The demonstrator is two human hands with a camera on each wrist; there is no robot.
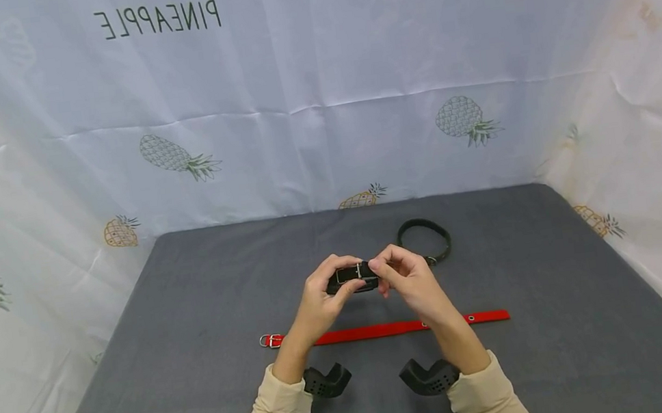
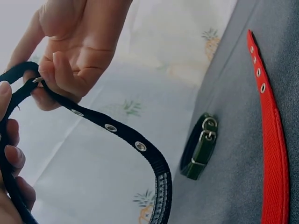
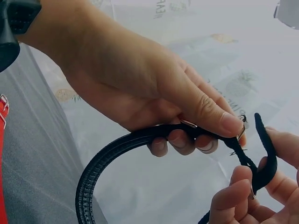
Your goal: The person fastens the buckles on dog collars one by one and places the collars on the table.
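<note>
A black collar [image 1: 347, 275] with a metal buckle, eyelets [image 2: 110, 127] and a stretch of small shiny studs [image 2: 161, 191] is held between both hands above the table. My left hand [image 1: 318, 304] pinches the collar beside the buckle, thumb on the near side, with the other fingers curled beneath the strap in the right wrist view. My right hand [image 1: 411, 279] pinches the strap's end part, which bends in a tight loop by the buckle [image 3: 241, 129]. The rest of the collar hangs in a curve below.
A red collar [image 1: 359, 333] lies straight across the grey table [image 1: 206, 304] beneath my forearms, its buckle at the left. Farther back on the right stands a dark green collar [image 2: 203, 151], fastened into a ring. A white pineapple-print curtain [image 1: 300, 155] surrounds the table's back and sides.
</note>
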